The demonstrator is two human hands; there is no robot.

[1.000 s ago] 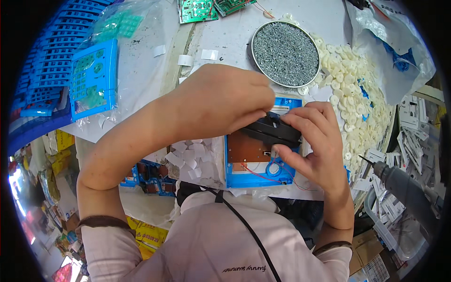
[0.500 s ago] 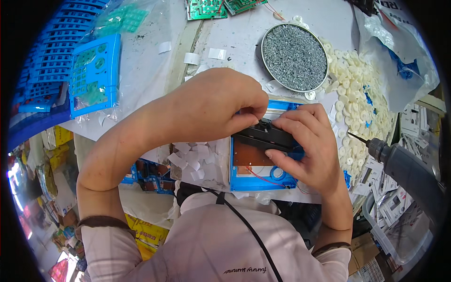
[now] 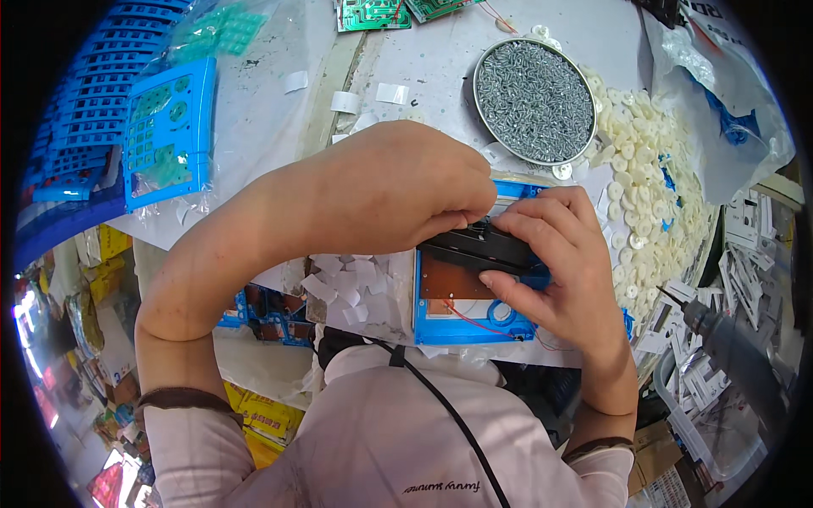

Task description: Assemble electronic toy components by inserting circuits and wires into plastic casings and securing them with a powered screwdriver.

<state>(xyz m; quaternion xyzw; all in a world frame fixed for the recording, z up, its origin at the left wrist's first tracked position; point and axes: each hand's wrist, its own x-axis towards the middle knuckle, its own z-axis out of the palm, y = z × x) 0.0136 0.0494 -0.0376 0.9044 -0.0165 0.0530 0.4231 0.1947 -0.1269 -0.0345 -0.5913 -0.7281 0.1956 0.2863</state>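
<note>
A blue plastic case (image 3: 474,332) lies on the work surface in front of me, with a brown circuit board (image 3: 449,281) and thin red wires (image 3: 474,322) inside. Across its upper part sits a long black plastic piece (image 3: 478,248). My right hand (image 3: 563,254) grips that piece from the right, fingers on its far side and thumb on the near side. Bent over its upper left edge is my left hand (image 3: 406,186), fingertips pinched together beside a small metallic detail. Whatever the left fingertips hold is hidden behind the knuckles.
Beyond my hands stands a round dish of small screws (image 3: 533,102). White plastic discs (image 3: 648,169) are heaped right of it. An electric screwdriver (image 3: 737,343) hangs at the right. Paper pieces (image 3: 343,288) and a blue panel (image 3: 169,135) lie leftward; green circuit boards (image 3: 373,14) are at the back.
My left hand has shifted slightly right, its fingers lower over the black plastic piece. My right hand keeps its grip. The electric screwdriver has swung right and down.
</note>
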